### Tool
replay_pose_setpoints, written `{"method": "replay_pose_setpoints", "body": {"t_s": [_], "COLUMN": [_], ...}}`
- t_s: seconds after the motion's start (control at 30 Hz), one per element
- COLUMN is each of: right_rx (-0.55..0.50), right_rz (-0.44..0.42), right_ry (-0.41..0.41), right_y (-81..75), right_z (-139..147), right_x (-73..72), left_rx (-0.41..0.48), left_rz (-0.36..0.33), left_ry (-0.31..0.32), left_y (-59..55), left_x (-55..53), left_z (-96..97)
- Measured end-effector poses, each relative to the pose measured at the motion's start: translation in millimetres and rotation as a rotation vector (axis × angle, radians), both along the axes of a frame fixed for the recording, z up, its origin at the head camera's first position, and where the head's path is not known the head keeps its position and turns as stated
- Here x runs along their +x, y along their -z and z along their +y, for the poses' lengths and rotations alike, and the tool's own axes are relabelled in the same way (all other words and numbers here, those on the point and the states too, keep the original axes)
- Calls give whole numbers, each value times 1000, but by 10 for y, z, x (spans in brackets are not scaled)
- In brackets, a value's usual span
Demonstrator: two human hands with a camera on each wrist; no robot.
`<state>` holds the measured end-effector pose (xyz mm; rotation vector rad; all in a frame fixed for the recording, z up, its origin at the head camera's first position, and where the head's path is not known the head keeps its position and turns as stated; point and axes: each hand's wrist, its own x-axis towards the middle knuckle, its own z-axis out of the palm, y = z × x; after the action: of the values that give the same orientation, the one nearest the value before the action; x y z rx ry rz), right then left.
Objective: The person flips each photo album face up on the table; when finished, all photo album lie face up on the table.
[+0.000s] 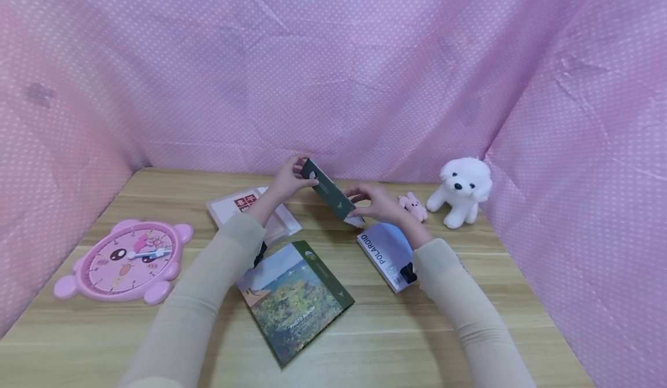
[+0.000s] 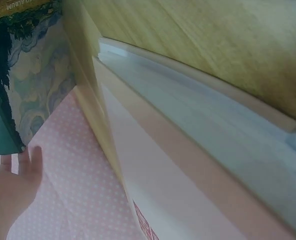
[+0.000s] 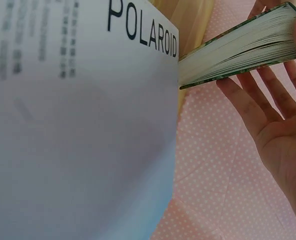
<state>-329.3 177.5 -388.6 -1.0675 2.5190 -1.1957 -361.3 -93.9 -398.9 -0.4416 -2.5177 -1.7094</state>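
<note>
Near the back of the table, both hands hold a small photo album [image 1: 328, 191] with its dark green spine toward me, tilted down to the right. My left hand [image 1: 288, 179] grips its upper left end, thumb on the spine. At the lower right end my right hand [image 1: 379, 204] pinches it, thumb on the spine and fingers behind. The right wrist view shows its page edges [image 3: 248, 47] between the covers, with fingers spread beneath. A larger-looking photo album [image 1: 297, 301] with a painted garden cover and green spine lies flat in front.
Under the left forearm lies a pale pink, flat case [image 1: 283, 226] with red characters. A white-and-blue POLAROID item [image 1: 383, 255] sits below the right hand. A pink clock [image 1: 130, 260] is at left; a small pink toy [image 1: 413, 207] and white plush dog [image 1: 461, 194] stand at right.
</note>
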Motion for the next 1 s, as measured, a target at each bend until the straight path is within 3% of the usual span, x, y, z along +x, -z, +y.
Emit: {"method": "replay_pose_setpoints", "body": {"t_s": [0.4, 0.73, 1.0], "right_rx": [101, 204, 344], "right_rz": [-25, 6, -3], "right_ry": [50, 44, 62], "right_y": [78, 133, 204], "right_z": [1, 37, 68], "right_x": [9, -39, -92], "left_rx": [-260, -249, -256], "left_rz": [76, 46, -27], "left_ry": [-112, -68, -25], "left_y": [14, 125, 184], "left_x": [72, 46, 42], "left_z": [6, -13, -13]}}
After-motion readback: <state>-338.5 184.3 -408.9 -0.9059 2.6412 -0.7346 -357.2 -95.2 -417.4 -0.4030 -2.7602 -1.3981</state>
